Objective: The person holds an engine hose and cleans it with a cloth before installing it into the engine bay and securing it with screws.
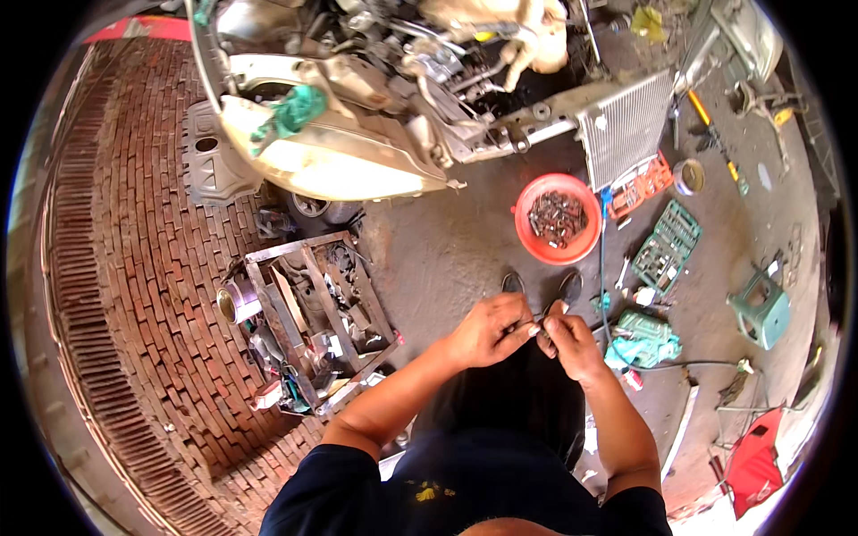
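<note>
In front of my body, my left hand (496,330) and my right hand (573,343) meet with fingertips nearly touching. The fingers of both are bent and pinched together. A small dark piece (544,343) shows between them, mostly at the right fingers; its kind is too small and too covered to tell. Beyond my hands, on the floor, stands a red basin (520,234) holding a heap of metal bolts and small parts (559,219). My shoes (570,287) show just past the hands.
A partly dismantled car front with a headlight (331,161) and radiator (627,125) fills the far side. To the left stands a metal-framed parts cart (313,290). Rightward lie a green socket set (667,247), a hose (602,268) and a green stool (760,308).
</note>
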A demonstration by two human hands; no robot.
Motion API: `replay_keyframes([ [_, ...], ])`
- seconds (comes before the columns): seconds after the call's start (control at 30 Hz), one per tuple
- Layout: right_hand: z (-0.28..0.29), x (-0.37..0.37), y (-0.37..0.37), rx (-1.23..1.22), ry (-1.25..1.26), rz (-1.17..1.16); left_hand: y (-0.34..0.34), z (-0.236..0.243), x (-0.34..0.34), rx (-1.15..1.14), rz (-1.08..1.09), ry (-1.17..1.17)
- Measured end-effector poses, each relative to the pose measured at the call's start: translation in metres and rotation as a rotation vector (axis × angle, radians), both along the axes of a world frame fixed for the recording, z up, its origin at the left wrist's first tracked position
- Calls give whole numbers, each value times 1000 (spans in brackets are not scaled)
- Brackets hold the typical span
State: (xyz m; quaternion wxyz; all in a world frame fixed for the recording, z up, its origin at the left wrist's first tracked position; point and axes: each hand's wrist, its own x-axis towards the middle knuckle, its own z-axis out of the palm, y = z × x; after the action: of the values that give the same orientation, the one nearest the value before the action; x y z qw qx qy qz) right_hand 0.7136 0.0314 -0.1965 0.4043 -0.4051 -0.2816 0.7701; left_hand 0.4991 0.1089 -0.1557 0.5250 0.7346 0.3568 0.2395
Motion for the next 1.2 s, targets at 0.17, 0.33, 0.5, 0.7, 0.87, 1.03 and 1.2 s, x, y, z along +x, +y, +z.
replay_keyframes([
  [0.17,47,-26,7,339,-472,28,-45,27,-18,-598,319,14],
  [0.33,46,-38,9,522,-959,-181,-68,-5,11,-867,593,-621],
  [0.5,-14,-11,5,603,-1006,-183,-60,-62,28,-915,665,-473],
  [0.7,-217,75,30,-95,-924,-286,-57,-157,-19,-689,718,77],
  [0.87,-444,174,75,-453,-1052,-68,-105,-243,-112,-785,841,456],
  [1.03,-616,232,140,-469,-1177,77,-180,-268,-181,-902,796,899],
  [1.2,-728,233,193,-472,-1265,83,-234,-286,-197,-1076,791,1012],
])
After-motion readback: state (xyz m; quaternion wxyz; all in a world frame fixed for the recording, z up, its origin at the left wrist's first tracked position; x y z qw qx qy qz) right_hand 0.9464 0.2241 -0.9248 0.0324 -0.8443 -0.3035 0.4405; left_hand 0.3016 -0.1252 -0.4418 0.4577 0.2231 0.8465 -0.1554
